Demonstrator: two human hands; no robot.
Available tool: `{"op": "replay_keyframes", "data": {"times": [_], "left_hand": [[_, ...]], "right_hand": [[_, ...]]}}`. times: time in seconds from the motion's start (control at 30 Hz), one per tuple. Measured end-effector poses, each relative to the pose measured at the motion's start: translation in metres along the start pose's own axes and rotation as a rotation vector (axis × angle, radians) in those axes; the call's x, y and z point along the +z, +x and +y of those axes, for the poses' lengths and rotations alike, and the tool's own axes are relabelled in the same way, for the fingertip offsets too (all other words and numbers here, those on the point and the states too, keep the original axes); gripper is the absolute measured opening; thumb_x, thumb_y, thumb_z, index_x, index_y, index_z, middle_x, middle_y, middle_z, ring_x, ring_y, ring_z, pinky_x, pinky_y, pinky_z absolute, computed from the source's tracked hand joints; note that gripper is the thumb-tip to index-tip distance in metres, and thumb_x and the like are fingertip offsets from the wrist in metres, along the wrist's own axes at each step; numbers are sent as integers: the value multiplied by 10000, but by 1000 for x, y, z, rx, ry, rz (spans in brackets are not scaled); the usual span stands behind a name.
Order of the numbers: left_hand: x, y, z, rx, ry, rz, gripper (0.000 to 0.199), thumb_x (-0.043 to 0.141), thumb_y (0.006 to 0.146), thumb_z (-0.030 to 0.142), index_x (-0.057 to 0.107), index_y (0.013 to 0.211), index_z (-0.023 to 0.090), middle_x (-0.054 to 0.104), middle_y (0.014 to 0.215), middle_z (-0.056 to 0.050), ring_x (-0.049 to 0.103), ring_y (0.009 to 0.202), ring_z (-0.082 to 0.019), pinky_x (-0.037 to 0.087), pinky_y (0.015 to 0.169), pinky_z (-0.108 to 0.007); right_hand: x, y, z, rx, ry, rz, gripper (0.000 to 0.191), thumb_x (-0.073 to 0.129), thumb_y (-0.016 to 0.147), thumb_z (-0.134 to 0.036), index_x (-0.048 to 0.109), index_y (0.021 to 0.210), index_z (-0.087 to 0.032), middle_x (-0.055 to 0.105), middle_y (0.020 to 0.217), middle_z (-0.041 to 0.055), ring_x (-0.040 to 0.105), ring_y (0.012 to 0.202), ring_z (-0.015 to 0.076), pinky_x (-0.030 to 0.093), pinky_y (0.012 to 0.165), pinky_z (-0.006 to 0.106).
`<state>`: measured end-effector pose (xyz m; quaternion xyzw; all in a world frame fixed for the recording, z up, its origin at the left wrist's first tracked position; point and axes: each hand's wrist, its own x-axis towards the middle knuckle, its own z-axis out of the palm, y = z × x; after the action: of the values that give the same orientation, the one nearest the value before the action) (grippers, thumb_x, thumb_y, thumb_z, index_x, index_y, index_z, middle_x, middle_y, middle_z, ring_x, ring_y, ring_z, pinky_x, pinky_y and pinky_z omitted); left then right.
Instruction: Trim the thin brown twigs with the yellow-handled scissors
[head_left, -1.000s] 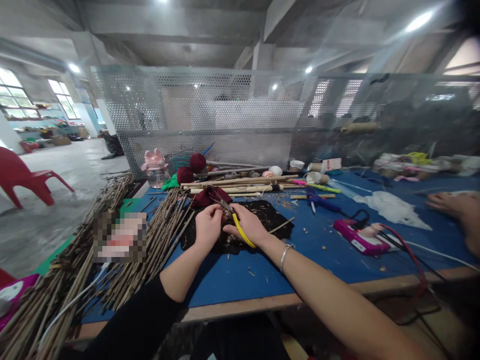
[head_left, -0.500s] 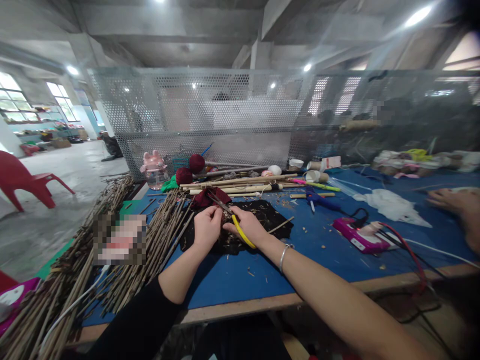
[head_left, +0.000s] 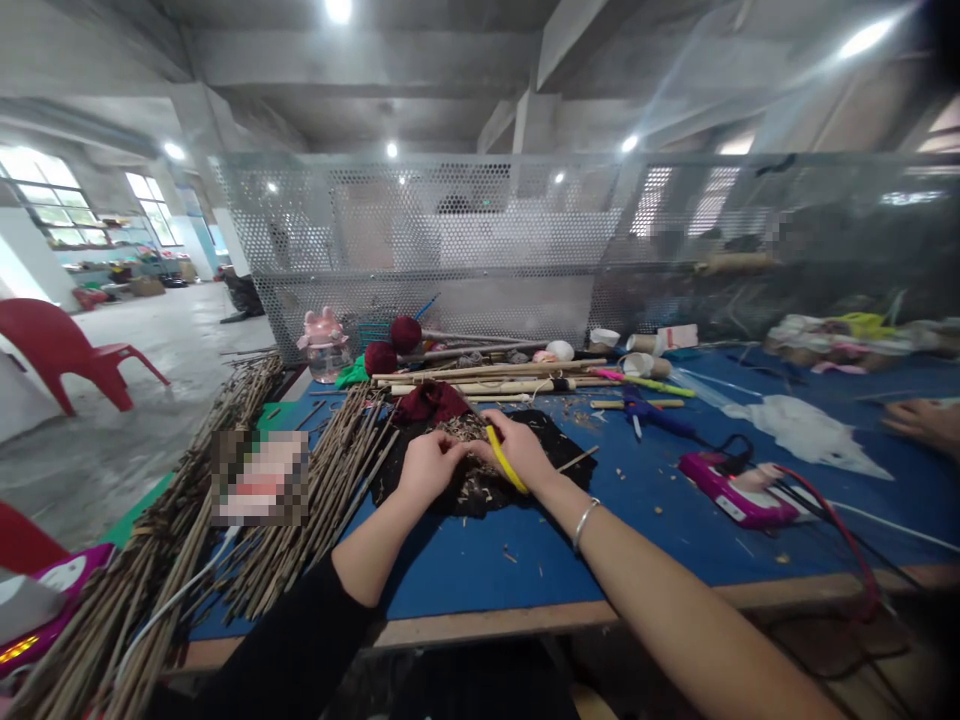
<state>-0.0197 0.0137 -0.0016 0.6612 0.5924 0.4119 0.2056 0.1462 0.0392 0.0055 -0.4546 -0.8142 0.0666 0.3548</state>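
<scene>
Left fingers (head_left: 452, 451) pinched together, hold unclear; right fingers (head_left: 500, 422) curl round scissors (head_left: 504, 463), best pointed away, above cloth (head_left: 559, 432).

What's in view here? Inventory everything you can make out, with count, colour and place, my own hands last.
Table: 1, blue top, centre
Scissors: 1, yellow-handled, centre
Spread cloth: 1, black, centre
Chips: many, tan, on spread cloth
Bunched cloth: 1, dark red, spread cloth's far edge
Sticks: many, brown, left
Yarn balls: 2, dark red, back left
Lidded jar: 1, clear and pink, back left
Glue gun: 1, blue, right of spread cloth
Power strip: 1, magenta, right
Plastic bag: 1, white, right
Perforated screen: 1, grey, behind table
Chair: at least 1, red, left floor
Co-worker's hand: 1, right edge
Left hand: 1, over spread cloth
Right hand: 1, holding scissors
</scene>
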Motion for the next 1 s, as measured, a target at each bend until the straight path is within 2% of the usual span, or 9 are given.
{"op": "replay_keyframes", "data": {"times": [0.13, 0.23, 0.33, 0.43, 0.57, 0.67, 0.73, 0.83, 1.0], "left_hand": [[-1, -1, 2, 61, -7, 44, 274, 519, 785, 384, 673, 791, 158, 659, 689, -32, 562, 623, -130, 374, 597, -232], [-5, 0, 3, 69, 16, 67, 270, 501, 798, 366, 669, 784, 155, 656, 684, -33, 556, 608, -129, 380, 598, -236], [-7, 2, 2, 73, 31, 73, 244, 507, 793, 334, 669, 772, 153, 661, 683, -34, 558, 606, -133, 386, 603, -242], [-7, 2, 0, 90, 27, 66, 226, 505, 794, 308, 671, 771, 156, 668, 697, -33, 568, 622, -136, 395, 619, -243], [-5, 1, 1, 107, 25, 52, 228, 500, 801, 303, 674, 777, 158, 668, 692, -34, 568, 608, -132, 405, 613, -236], [-5, -3, 6, 167, 11, 18, 223, 498, 807, 295, 679, 788, 166, 678, 730, -41, 580, 640, -139, 417, 643, -237], [-4, -8, 13, 234, -5, -22, 207, 504, 806, 284, 681, 801, 177, 684, 766, -42, 591, 686, -147, 425, 676, -241], [6, -17, 28, 323, -26, -118, 194, 503, 804, 252, 683, 833, 187, 688, 803, -45, 603, 741, -158, 438, 720, -248], [48, -22, 67, 386, 136, -348, 174, 529, 772, 226, 692, 807, 174, 691, 817, -99, 627, 762, -208, 469, 736, -303]], "right_hand": [[-21, 8, 24, 87, 35, 63, 382, 538, 771, -452, 575, 1023, -167, 615, 645, 24, 542, 547, 154, 410, 559, 235], [-43, 11, 53, 151, -34, 103, 321, 561, 758, -399, 588, 980, -169, 657, 778, 57, 597, 671, 174, 431, 640, 249], [-59, 11, 79, 289, -238, -135, 301, 649, 661, -308, 603, 931, -181, 669, 819, 72, 610, 736, 212, 427, 635, 264], [-65, 7, 88, 323, -246, -294, 278, 705, 556, -224, 634, 823, -192, 670, 727, 47, 609, 657, 207, 415, 570, 253], [-66, 2, 85, 310, -198, -430, 333, 736, 468, -160, 651, 783, -222, 664, 664, -3, 595, 572, 171, 400, 511, 226], [-66, 3, 85, 305, -215, -433, 317, 739, 485, -182, 650, 787, -217, 671, 696, 14, 602, 600, 182, 401, 525, 232], [-65, 5, 87, 316, -255, -348, 310, 712, 562, -251, 639, 861, -208, 678, 778, 49, 613, 672, 206, 407, 562, 249], [-62, 10, 87, 355, -296, -62, 402, 647, 665, -358, 588, 1027, -194, 672, 856, 86, 617, 743, 225, 419, 607, 269], [-58, 12, 75, 323, -191, 315, 438, 574, 734, -425, 550, 1091, -174, 668, 818, 84, 621, 730, 217, 449, 653, 288]]}}
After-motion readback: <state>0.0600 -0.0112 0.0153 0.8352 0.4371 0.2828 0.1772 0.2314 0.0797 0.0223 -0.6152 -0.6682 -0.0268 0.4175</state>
